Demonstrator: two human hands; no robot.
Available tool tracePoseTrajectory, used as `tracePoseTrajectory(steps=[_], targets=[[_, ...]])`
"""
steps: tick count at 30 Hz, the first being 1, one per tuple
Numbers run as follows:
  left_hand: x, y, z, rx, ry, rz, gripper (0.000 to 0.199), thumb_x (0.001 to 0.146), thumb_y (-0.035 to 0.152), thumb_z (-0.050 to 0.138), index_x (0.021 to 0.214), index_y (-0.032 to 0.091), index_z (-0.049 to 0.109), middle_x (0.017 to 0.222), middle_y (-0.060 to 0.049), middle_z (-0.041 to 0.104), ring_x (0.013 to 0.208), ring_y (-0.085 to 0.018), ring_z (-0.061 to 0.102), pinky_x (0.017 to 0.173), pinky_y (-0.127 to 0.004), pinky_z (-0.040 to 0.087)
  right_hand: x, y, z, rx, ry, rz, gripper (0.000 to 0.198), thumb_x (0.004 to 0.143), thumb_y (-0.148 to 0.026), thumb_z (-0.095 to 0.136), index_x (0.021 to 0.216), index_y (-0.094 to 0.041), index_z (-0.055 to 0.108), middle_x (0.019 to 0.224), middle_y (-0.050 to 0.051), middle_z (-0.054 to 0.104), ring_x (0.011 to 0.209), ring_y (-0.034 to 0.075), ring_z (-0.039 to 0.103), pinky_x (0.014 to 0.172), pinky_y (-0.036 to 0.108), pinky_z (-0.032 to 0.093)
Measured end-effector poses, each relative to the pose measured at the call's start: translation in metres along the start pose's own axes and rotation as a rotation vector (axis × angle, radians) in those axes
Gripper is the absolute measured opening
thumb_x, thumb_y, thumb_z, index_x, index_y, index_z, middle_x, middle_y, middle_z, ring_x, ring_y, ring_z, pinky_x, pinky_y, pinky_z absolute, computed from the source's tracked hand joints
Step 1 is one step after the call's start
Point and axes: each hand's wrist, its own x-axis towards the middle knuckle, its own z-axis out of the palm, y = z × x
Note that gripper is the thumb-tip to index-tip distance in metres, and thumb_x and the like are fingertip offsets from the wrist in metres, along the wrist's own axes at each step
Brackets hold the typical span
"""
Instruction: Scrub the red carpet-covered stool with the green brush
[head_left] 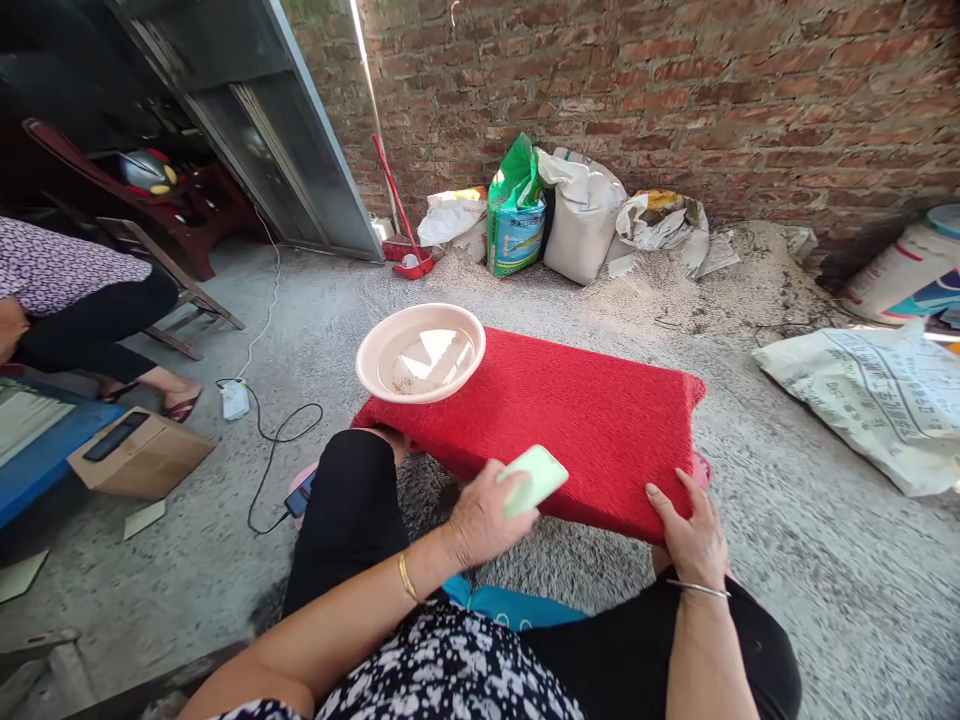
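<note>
My left hand (491, 515) is closed round a pale green, flat block with rounded corners (541, 476). It is held over the near edge of a red, rough-textured cloth (570, 410), which drapes a low bench-like surface in front of my knees. What lies under the block is hidden. My right hand (694, 530) rests at the cloth's near right corner, thumb and forefinger spread on it, the other fingers partly hidden. On the far left end of the cloth stands a pale pink basin (366, 372) with water and some dark bits in it.
Along the brick wall stand a green sack (516, 225), a white sack (585, 215) and a red dustpan (414, 262). A white printed sack (870, 400) lies right. To the left are a cardboard box (161, 455), a black cable (259, 470) and a seated person (67, 290).
</note>
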Motion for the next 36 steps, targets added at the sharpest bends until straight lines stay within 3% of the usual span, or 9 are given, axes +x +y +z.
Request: tracePoseTrajectory(steps=[5, 9, 12, 16, 18, 26, 30, 33, 36], targets=[[0.031, -0.060, -0.032, 0.182, 0.213, -0.377, 0.040, 0.083, 0.041, 0.058, 0.119, 0.023, 0.056, 0.102, -0.008, 0.049, 0.091, -0.022, 0.056, 0.085, -0.037, 0.049, -0.001, -0.002, 0.000, 0.016, 0.013, 0.000, 0.081, 0.069, -0.079, 0.050, 0.133, -0.029, 0.054, 0.132, 0.013, 0.053, 0.117, 0.037, 0.051, 0.098, 0.053, 0.037], [0.036, -0.056, -0.021, 0.237, 0.167, -0.417, 0.045, 0.083, 0.044, 0.058, 0.122, 0.022, 0.054, 0.103, -0.009, 0.048, 0.090, -0.022, 0.055, 0.083, -0.037, 0.049, 0.001, 0.001, 0.001, 0.024, 0.000, 0.005, 0.084, 0.068, -0.080, 0.051, 0.133, -0.026, 0.054, 0.131, 0.015, 0.052, 0.114, 0.037, 0.053, 0.097, 0.053, 0.038], [0.021, -0.016, 0.007, 0.181, 0.022, -0.221, 0.044, 0.080, 0.047, 0.061, 0.118, 0.025, 0.054, 0.104, -0.007, 0.048, 0.085, -0.020, 0.053, 0.081, -0.035, 0.049, 0.001, 0.002, 0.000, 0.016, 0.001, 0.013, 0.082, 0.069, -0.079, 0.051, 0.133, -0.028, 0.053, 0.131, 0.014, 0.053, 0.114, 0.037, 0.053, 0.097, 0.053, 0.037], [-0.007, 0.034, 0.031, 0.043, -0.252, 0.262, 0.050, 0.076, 0.053, 0.063, 0.119, 0.029, 0.054, 0.103, -0.006, 0.048, 0.084, -0.019, 0.051, 0.079, -0.033, 0.049, 0.000, 0.001, 0.000, 0.023, 0.002, 0.004, 0.080, 0.069, -0.077, 0.052, 0.133, -0.029, 0.053, 0.132, 0.013, 0.053, 0.115, 0.036, 0.052, 0.099, 0.053, 0.035], [-0.012, 0.039, 0.029, 0.001, -0.283, 0.318, 0.051, 0.075, 0.053, 0.063, 0.119, 0.029, 0.055, 0.101, -0.005, 0.048, 0.083, -0.018, 0.050, 0.079, -0.032, 0.049, 0.000, 0.001, 0.000, 0.027, 0.002, 0.004, 0.080, 0.069, -0.077, 0.053, 0.133, -0.029, 0.053, 0.133, 0.012, 0.052, 0.116, 0.035, 0.052, 0.100, 0.052, 0.035], [0.021, -0.057, -0.024, 0.127, 0.200, -0.258, 0.040, 0.082, 0.040, 0.059, 0.119, 0.024, 0.056, 0.102, -0.007, 0.049, 0.092, -0.021, 0.055, 0.088, -0.036, 0.049, -0.001, -0.003, 0.000, 0.025, 0.016, 0.005, 0.080, 0.068, -0.077, 0.052, 0.132, -0.029, 0.054, 0.131, 0.013, 0.053, 0.115, 0.036, 0.052, 0.096, 0.052, 0.038], [0.022, -0.074, -0.025, 0.181, 0.255, -0.410, 0.042, 0.081, 0.038, 0.060, 0.119, 0.021, 0.055, 0.100, -0.008, 0.050, 0.092, -0.023, 0.056, 0.087, -0.038, 0.049, -0.001, -0.005, -0.001, 0.039, 0.013, -0.015, 0.080, 0.069, -0.077, 0.051, 0.132, -0.027, 0.054, 0.131, 0.013, 0.054, 0.118, 0.035, 0.050, 0.098, 0.051, 0.038], [0.006, -0.043, -0.003, 0.120, 0.125, -0.286, 0.042, 0.079, 0.039, 0.062, 0.117, 0.024, 0.054, 0.104, -0.007, 0.050, 0.089, -0.020, 0.055, 0.084, -0.036, 0.050, -0.001, -0.004, -0.002, 0.024, 0.001, 0.030, 0.081, 0.068, -0.077, 0.052, 0.133, -0.029, 0.054, 0.133, 0.014, 0.052, 0.117, 0.038, 0.051, 0.096, 0.054, 0.038], [-0.009, -0.006, 0.017, 0.038, -0.100, 0.051, 0.052, 0.075, 0.044, 0.066, 0.123, 0.028, 0.051, 0.107, -0.005, 0.050, 0.087, -0.019, 0.054, 0.080, -0.034, 0.051, 0.000, -0.002, -0.002, 0.022, -0.012, 0.037, 0.080, 0.068, -0.077, 0.053, 0.134, -0.031, 0.052, 0.133, 0.013, 0.052, 0.116, 0.038, 0.051, 0.097, 0.056, 0.036]])
